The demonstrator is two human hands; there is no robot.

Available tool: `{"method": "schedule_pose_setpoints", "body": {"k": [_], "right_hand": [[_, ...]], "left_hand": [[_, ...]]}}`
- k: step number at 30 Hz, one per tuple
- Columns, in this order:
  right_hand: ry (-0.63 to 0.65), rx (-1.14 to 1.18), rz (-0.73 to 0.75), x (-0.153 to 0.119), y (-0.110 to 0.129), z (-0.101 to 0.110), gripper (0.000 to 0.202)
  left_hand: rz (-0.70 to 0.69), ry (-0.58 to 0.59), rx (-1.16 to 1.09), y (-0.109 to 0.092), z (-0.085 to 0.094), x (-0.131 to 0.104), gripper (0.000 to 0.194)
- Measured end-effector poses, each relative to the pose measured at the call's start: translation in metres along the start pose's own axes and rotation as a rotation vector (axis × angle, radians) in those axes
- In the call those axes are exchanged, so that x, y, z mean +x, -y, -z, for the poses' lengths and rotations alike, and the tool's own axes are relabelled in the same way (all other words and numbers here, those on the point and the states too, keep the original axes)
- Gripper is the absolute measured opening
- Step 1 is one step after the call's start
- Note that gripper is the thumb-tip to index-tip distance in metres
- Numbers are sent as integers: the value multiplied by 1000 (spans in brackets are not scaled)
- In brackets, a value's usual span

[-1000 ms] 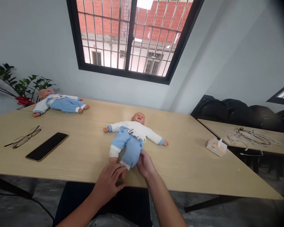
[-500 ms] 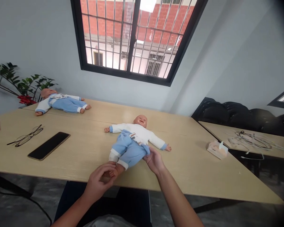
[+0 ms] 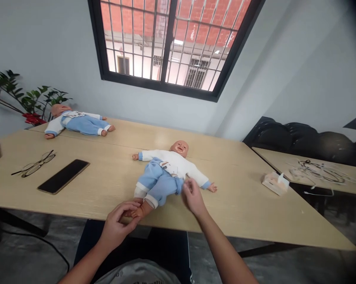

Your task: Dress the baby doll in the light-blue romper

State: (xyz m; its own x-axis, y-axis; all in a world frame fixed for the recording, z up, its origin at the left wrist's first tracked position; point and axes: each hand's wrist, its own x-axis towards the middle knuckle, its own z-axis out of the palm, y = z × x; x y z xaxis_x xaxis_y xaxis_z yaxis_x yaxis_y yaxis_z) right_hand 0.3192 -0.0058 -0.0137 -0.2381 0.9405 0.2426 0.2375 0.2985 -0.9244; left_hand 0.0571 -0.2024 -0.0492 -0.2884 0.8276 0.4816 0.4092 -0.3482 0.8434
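Note:
A baby doll (image 3: pixel 166 170) in a white top and light blue trousers lies on its back on the wooden table (image 3: pixel 107 185), head away from me. My left hand (image 3: pixel 118 225) is closed around the doll's foot at the near table edge. My right hand (image 3: pixel 192 197) hovers at the doll's hip beside the trouser waist, fingers loosely curled and holding nothing that I can see.
A second, similar doll (image 3: pixel 77 123) lies at the far left by a plant (image 3: pixel 27 100). Glasses (image 3: pixel 34 165) and a black phone (image 3: pixel 63 176) rest on the left. A tissue box (image 3: pixel 275 183) sits right; cables (image 3: pixel 317 172) lie on the neighbouring table.
My left hand took hold of the doll's foot. My right hand moved up from the trouser leg to the hip and came off the cloth.

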Motion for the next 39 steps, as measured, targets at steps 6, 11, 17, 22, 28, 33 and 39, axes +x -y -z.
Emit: {"method": "schedule_pose_setpoints", "body": {"k": [6,11,17,22,28,33,39], "right_hand": [[-26,-115,12,-9,-4,0,30],[-110,192,-122,5,-11,4,39],[-75,184,-169,17,-18,-1,40],[-222,40,-182,41,-25,-3,33],[-310,-229,-165,71,-23,1,25],[-292,-372,-148,69,-18,5,24],[-162,-355,-82,31,-14,19,35]], "left_hand": [[-45,-3,12,6,0,-2,15],[-63,-2,-3,5,0,-1,14],[-49,13,9,-2,-2,-2,13],[-95,50,-2,3,6,-9,16],[-96,54,-20,4,26,-15,20],[-90,96,-43,-1,22,-14,19],[-100,154,-27,-8,12,-15,17]]}}
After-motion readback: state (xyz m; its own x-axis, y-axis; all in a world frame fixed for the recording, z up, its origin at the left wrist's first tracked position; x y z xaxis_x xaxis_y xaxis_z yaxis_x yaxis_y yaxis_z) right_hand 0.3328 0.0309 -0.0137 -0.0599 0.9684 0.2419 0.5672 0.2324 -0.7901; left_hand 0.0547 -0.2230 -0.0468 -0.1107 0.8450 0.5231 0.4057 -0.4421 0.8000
